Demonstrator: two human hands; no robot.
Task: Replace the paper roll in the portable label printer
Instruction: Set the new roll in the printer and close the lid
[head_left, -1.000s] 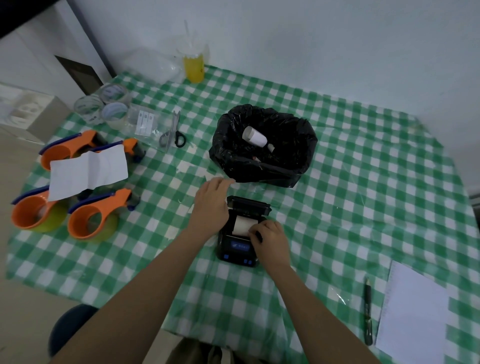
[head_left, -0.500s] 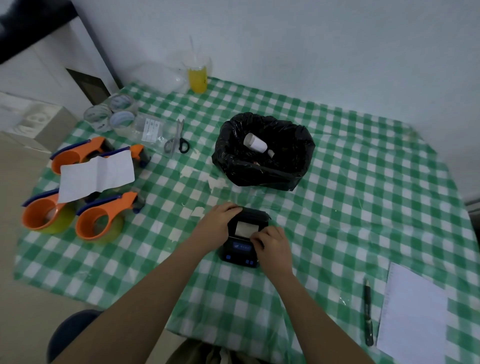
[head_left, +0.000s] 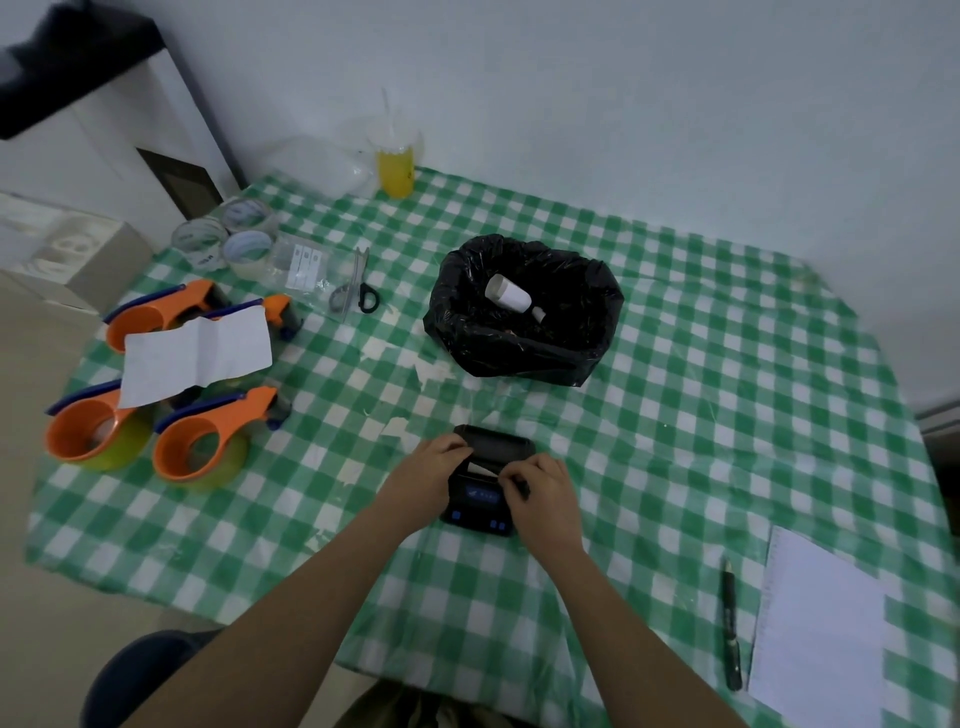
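A small black label printer with a blue-lit screen lies on the green checked tablecloth in front of me. Its lid is tipped down almost flat, and only a thin strip of white paper roll shows in the gap. My left hand grips the printer's left side with fingers on the lid. My right hand rests on the printer's right side, fingertips pinched at the paper slot. A used white roll core lies in the black bin bag behind.
Three orange tape dispensers with a white paper sheet sit at left. Tape rolls, scissors and a yellow drink cup stand farther back. A pen and a notepad lie at right.
The printer lid has come down from upright to nearly flat over the paper roll. My left hand moved from behind the lid onto it. My right hand stayed at the slot.
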